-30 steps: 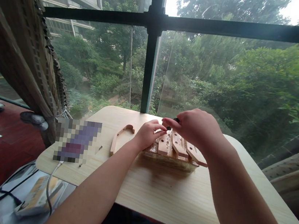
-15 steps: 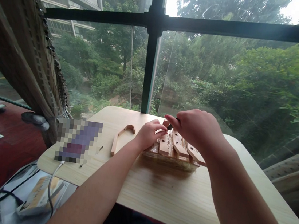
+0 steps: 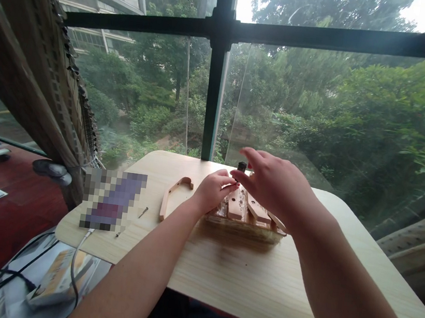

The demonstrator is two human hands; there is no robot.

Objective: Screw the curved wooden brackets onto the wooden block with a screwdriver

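Observation:
On the light wooden table point(image 3: 227, 281) stands a shallow clear box point(image 3: 244, 230) with several pale wooden pieces with dark holes lying across it, among them one wooden piece point(image 3: 235, 207). My left hand point(image 3: 214, 190) is at the box's back left, its thumb and fingertips pinched on something small and dark. A short black tool point(image 3: 241, 167) rises upright just above those fingertips. My right hand point(image 3: 269, 174) is beside the tool, fingers apart, the thumb close to or touching it. Left of the box lies a curved wooden piece point(image 3: 165, 200).
Small screws point(image 3: 143, 212) lie on the table's left part, beside a blurred-out flat object point(image 3: 113, 200) with a white cable point(image 3: 74, 261). Lower left, a packet point(image 3: 59, 277) and black cables rest on another surface. A window and a curtain point(image 3: 26, 51) stand beyond.
My right hand has loosened from its closed grip and its fingers have spread, showing the black tool. My left hand has stayed almost in place.

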